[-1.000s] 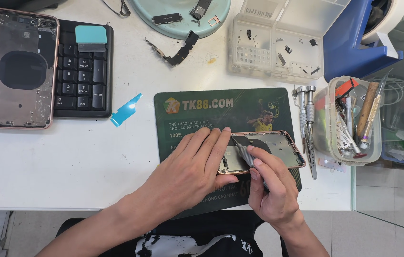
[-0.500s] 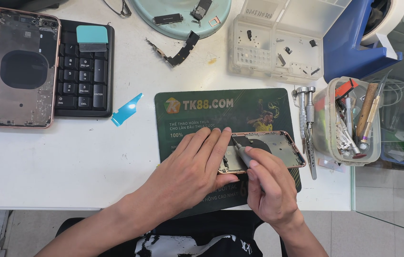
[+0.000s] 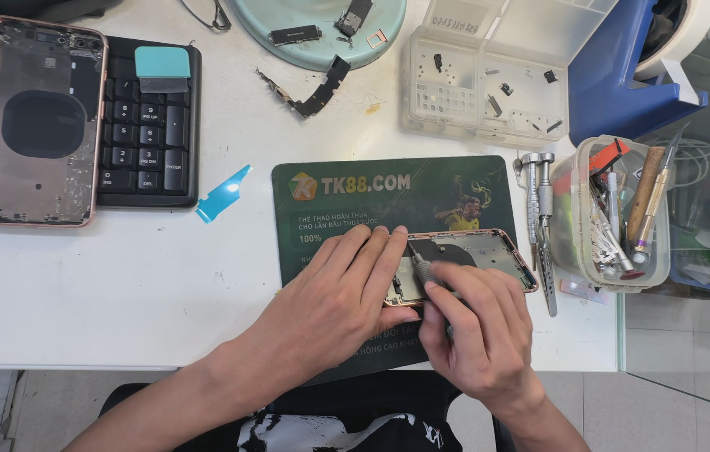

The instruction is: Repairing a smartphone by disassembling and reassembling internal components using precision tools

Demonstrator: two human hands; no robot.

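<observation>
Fingers (image 3: 455, 289) of the right hand (image 3: 476, 331) are closing in a pinch round a slim grey metal precision screwdriver (image 3: 418, 266), tip angled down into the rose-gold metal phone housing (image 3: 480, 251) lying open on the dark green rubber work mat (image 3: 388, 197). Left hand (image 3: 334, 297) is lying flat, fingers spread and slack, gripping nothing, pressing the housing's left end against the mat. Step in hand, as I read it: a small screw inside the frame is being driven or loosened; the tip is hidden, so I cannot tell which. Next move is calling for the driver kept plumb and the housing pinned.

Housing: thin rim, matte inner plate, dark round patch. A second, similar housing (image 3: 37, 117) is resting on the black keyboard (image 3: 150, 142). Clear plastic tool tub (image 3: 614, 218) is standing just right of the mat; clear compartment box (image 3: 489, 84) beyond it.
</observation>
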